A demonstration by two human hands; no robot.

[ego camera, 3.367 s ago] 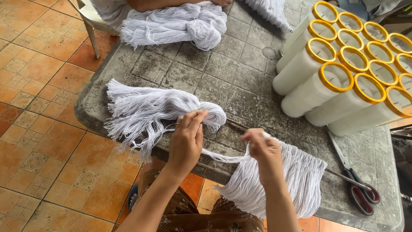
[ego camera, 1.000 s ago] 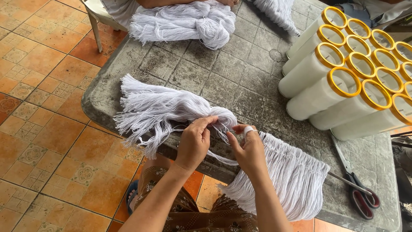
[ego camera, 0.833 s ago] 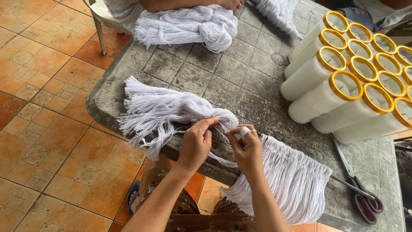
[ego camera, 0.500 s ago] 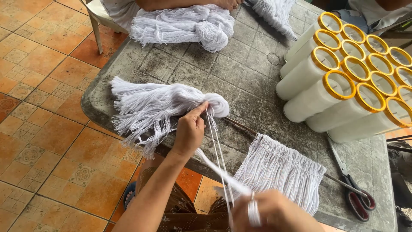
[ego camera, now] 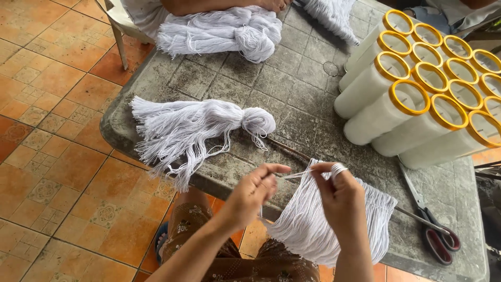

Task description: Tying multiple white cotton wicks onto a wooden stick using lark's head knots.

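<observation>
Pinching a few white strands (ego camera: 293,175) between them, the left hand (ego camera: 252,192) and right hand (ego camera: 342,197) hovered at the near edge of the grey table (ego camera: 292,99), above the hanging white fringe (ego camera: 323,219). A loose yarn bundle (ego camera: 198,125) lay just left of them, with scissors (ego camera: 436,230) well to the right.

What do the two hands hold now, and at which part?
A few white strands, pinched between the left hand and right hand, one end each, beside the hanging fringe.

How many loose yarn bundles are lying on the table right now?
3: one near the front left edge, one at the far edge, and one partly cut off at the top. More may lie out of view.
</observation>
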